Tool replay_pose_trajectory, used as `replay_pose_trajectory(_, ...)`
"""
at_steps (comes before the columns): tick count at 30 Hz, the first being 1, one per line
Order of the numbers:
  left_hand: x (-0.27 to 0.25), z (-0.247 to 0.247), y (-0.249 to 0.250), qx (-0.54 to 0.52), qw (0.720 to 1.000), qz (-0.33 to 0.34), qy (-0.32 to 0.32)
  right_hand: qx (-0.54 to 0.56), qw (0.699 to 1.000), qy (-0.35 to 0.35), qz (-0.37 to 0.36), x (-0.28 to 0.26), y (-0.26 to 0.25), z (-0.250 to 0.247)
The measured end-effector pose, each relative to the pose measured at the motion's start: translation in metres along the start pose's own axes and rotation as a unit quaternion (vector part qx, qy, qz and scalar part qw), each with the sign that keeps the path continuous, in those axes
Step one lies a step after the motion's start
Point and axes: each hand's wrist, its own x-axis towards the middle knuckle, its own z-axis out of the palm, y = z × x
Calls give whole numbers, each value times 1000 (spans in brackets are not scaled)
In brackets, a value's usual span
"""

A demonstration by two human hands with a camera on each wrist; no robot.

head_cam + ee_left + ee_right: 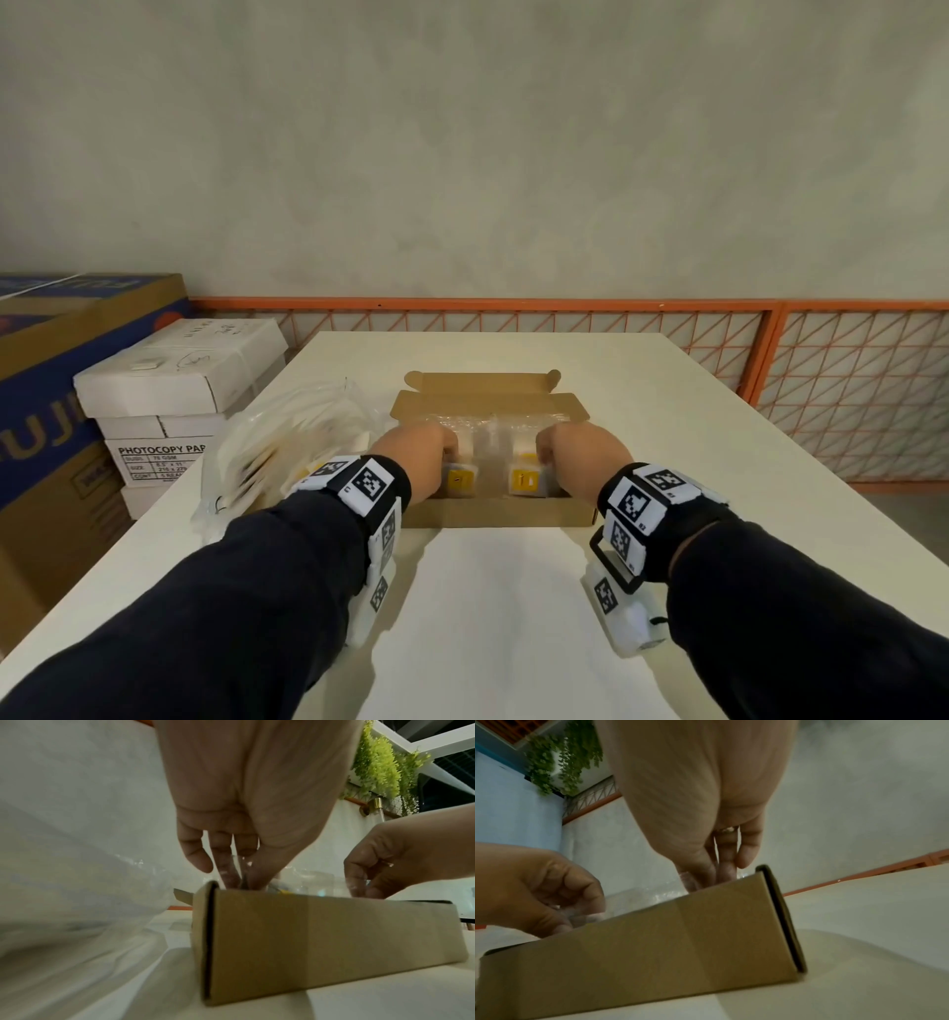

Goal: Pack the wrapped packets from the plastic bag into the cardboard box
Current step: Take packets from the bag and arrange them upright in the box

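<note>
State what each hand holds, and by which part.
The left hand and right hand each pinch a wrapped packet's clear wrapping by its top edge, inside the cardboard box.

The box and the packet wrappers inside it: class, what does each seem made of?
The box: brown cardboard, matte, with folded flaps and a raw edge at the corner. The packet wrappers: probably thin clear plastic film, glossy, since glints show and the yellow labels read through them.

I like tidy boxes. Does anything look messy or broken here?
Nothing looks broken. The cardboard box sits straight, both hands tuck packets inside. Only the plastic bag slumps crumpled beside it.
</note>
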Motion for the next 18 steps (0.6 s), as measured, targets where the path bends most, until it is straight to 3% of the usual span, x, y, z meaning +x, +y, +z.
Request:
replay_pose_trajectory(9,0,2,-9,-1,999,10,39,31,996,84,13,-4,16,-9)
replay_pose_trajectory(18,5,3,-12,-1,999,6,51,189,966,175,22,1,34,-10)
